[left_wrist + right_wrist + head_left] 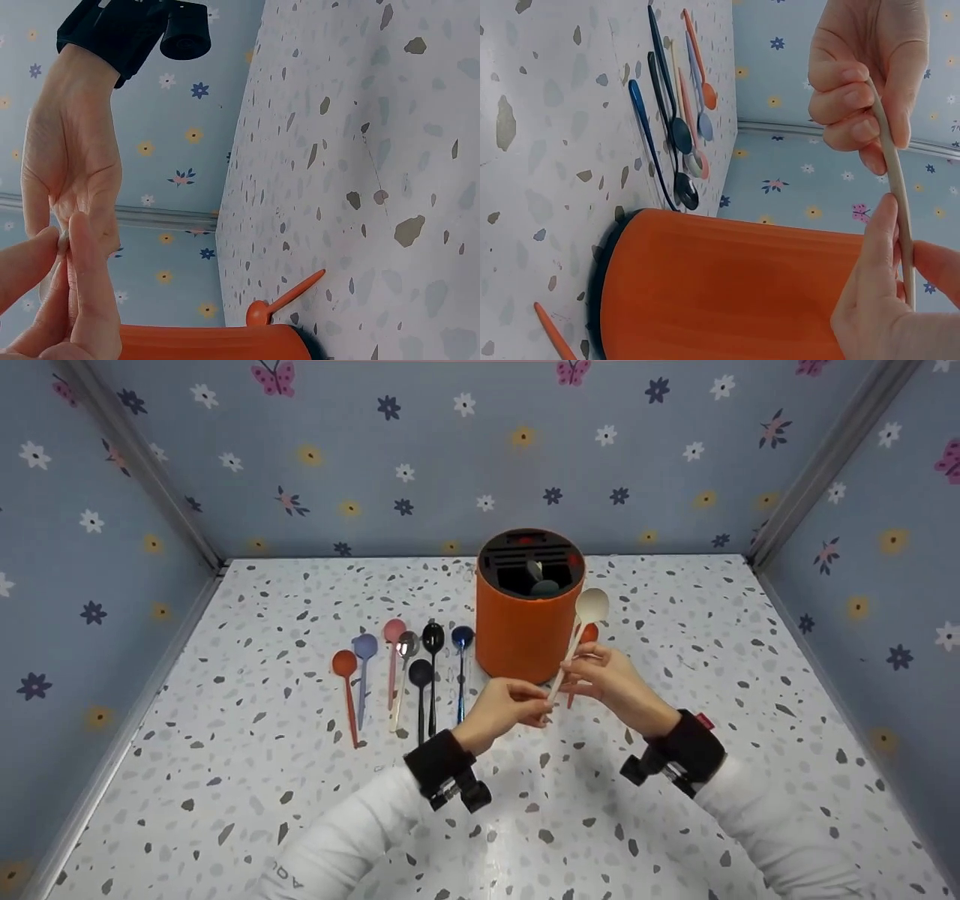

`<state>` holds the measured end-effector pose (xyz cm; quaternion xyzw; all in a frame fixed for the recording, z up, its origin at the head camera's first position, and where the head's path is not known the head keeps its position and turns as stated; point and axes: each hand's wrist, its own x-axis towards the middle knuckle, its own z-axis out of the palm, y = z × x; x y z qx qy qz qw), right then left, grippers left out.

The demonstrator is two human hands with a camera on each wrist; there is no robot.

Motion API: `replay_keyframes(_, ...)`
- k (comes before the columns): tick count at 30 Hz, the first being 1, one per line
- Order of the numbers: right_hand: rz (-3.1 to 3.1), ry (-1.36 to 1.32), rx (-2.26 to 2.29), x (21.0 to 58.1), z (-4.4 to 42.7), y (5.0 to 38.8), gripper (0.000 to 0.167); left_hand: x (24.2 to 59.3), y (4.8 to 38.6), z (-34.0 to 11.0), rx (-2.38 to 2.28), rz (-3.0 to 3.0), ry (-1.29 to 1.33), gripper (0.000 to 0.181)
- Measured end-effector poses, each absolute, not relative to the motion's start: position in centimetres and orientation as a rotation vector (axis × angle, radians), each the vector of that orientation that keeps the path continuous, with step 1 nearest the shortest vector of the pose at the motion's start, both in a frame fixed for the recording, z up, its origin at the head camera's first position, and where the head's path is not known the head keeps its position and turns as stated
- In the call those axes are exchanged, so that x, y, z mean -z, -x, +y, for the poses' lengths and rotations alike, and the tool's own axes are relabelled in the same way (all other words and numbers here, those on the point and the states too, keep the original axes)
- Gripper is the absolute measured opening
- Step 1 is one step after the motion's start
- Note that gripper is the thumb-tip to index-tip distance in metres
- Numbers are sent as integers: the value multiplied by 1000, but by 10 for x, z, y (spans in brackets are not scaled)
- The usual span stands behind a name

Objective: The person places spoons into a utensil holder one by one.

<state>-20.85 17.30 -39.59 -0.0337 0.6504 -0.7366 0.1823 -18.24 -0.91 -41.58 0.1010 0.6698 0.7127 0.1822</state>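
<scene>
Both hands hold one cream spoon in front of an orange cylindrical holder. The left hand pinches the lower end of its handle, and the right hand pinches the handle higher up, below the bowl. The spoon is tilted, bowl up and to the right, clear of the table. In the right wrist view the cream handle runs between both hands. The holder has a black slotted top; a spoon bowl shows inside it.
Left of the holder several spoons lie on the speckled table: an orange-red one, a lavender one, a pink one, a metallic one, black ones and a blue one. An orange spoon lies right of the holder, partly hidden.
</scene>
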Motion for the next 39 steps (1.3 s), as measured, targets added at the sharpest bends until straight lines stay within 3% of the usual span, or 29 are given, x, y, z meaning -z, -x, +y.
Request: replay_keyframes(39, 1871, 162, 2158, 349, 175, 226, 24, 373, 198, -7, -2007, 1998, -340, 21)
